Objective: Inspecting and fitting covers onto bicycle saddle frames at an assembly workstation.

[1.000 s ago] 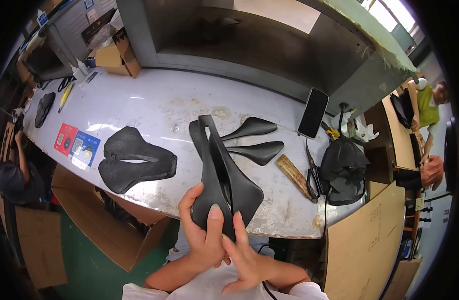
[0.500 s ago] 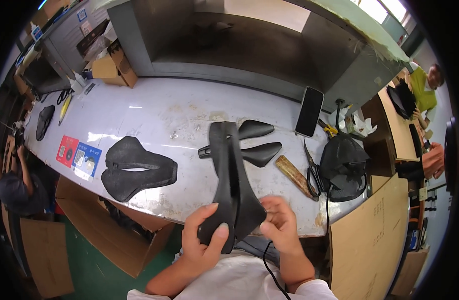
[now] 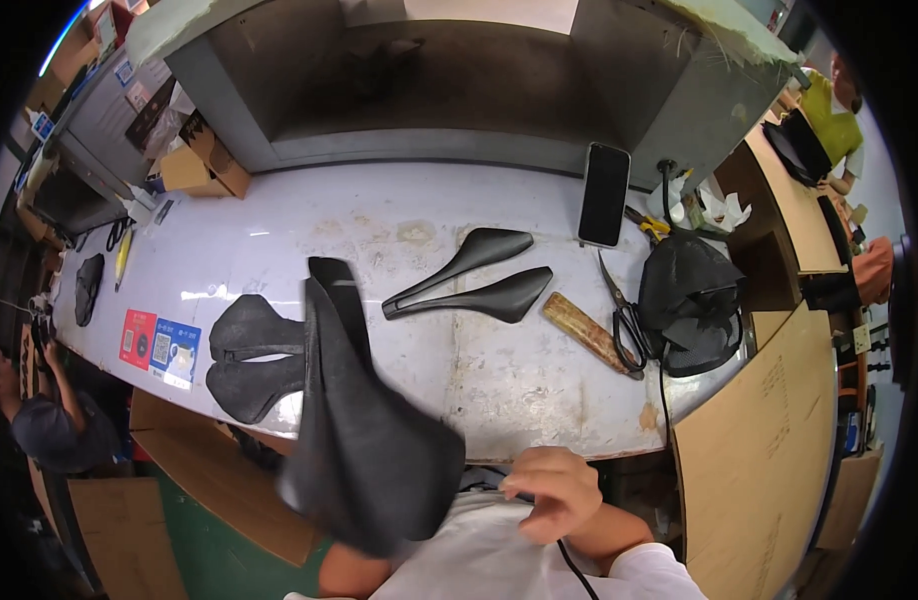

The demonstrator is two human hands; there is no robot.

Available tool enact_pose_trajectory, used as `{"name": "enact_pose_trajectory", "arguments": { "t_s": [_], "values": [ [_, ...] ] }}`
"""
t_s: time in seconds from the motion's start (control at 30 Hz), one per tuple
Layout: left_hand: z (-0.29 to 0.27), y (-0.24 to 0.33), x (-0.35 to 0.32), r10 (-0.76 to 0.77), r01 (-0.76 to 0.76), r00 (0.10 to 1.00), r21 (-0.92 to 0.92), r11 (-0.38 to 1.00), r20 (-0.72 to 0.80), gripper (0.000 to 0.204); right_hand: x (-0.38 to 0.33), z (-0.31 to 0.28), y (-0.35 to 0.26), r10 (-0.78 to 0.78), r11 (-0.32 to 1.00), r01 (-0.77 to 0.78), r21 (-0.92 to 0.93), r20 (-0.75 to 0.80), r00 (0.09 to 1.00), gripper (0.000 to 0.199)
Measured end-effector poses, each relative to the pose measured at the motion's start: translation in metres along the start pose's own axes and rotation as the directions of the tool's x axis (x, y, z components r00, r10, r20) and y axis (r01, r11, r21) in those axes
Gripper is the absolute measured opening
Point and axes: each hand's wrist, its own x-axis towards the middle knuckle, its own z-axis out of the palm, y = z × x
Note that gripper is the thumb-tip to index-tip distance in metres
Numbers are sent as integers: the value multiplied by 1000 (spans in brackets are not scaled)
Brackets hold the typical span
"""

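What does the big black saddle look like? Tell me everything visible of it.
The saddle is smooth-looking matte black, perhaps plastic or leather, with one narrow end and a broad, flared one. Tilted before the person, it points its narrow end away and is partly blurred. It hides part of the flat black piece; contact is unclear. The right grip is apart from it; the left grip is hidden.

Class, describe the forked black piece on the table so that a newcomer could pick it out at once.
Start at the pale table and look between the large black saddle and the phone. There lies the forked piece: two slim arms joined at its left end, spreading rightward into separate paddles. Its open fork sets it apart from the broad slotted piece at left.
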Motion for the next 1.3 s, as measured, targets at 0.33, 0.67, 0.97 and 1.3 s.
{"name": "enact_pose_trajectory", "arguments": {
  "t_s": [0.33,0.67,0.97,1.3],
  "values": [
    [-29,-38,-14,34,-3,984,174,985,-174,50,10,1,-10,614,606,-690,395,320,722,43],
    [25,-15,-20,-23,272,950,787,554,-312,31,35,18,-21,492,860,-452,-236,149,858,10],
    [51,-37,-36,-21,53,997,512,857,-68,76,47,5,-26,620,733,-674,92,320,717,14],
    [48,-17,-7,-74,71,996,878,473,-40,76,38,-1,-15,601,784,-617,-60,322,732,20]
  ]
}}
